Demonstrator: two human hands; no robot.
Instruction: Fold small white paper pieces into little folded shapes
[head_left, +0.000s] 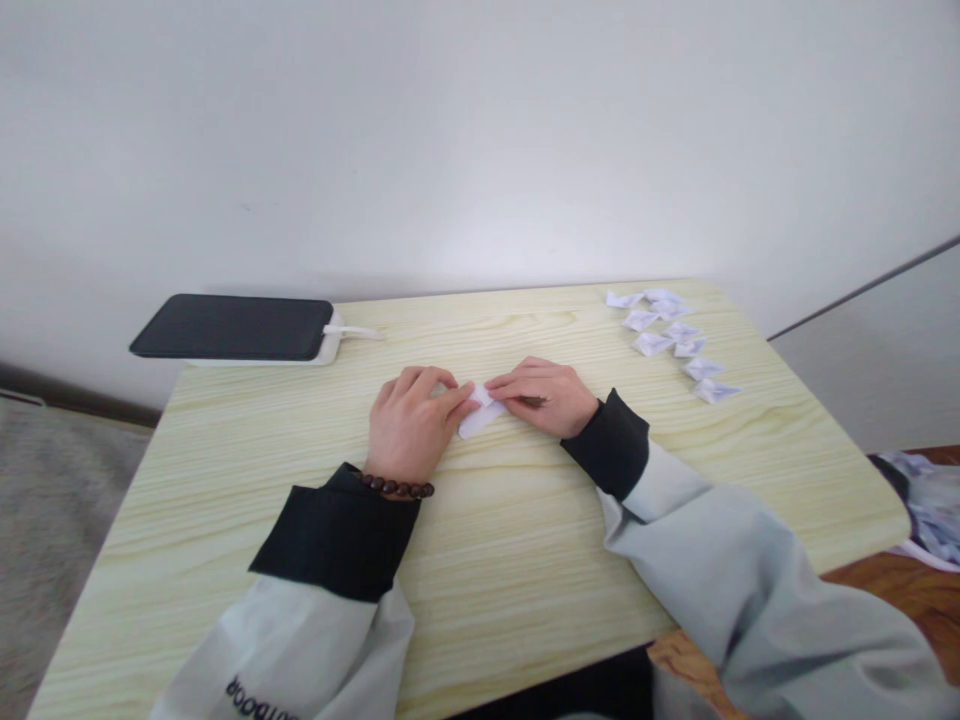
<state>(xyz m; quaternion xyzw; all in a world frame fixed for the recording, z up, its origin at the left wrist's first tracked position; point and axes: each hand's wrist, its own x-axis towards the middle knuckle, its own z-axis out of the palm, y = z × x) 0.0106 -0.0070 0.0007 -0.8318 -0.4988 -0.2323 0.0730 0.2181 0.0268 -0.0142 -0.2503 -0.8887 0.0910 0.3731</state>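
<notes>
White paper, one small piece (478,421), sits between the two hands I am watching, near the middle of the counter (525,560). It is partly folded: a narrow flap with a slanted end reaches down toward me, and a smaller folded part lies above it, between the fingertips. Fingers hide its two sides, so I cannot tell its full outline.

From my end, the left hand (409,425) has thumb and index finger closed on the paper's left side. The right hand (551,395) pinches the other side, its fingers stretched out almost flat and drawn together. One bracelet (397,488) of dark round beads circles the left wrist. Two pale grey sleeves (705,540) end in black cuffs (609,443), and dark lettering shows on the left one.

Beyond the right hand, toward the counter's far right corner, I count about nine folded white paper shapes (652,344), pointed and creased. They lie in a loose, slanting cluster, some touching or overlapping, so the number is not certain.

At the far left I see one black flat slab (240,326) on one white base (330,350), overhanging the counter's edge, with one white cable (358,332) at its right end. One plain pale wall (480,150) rises behind everything.
</notes>
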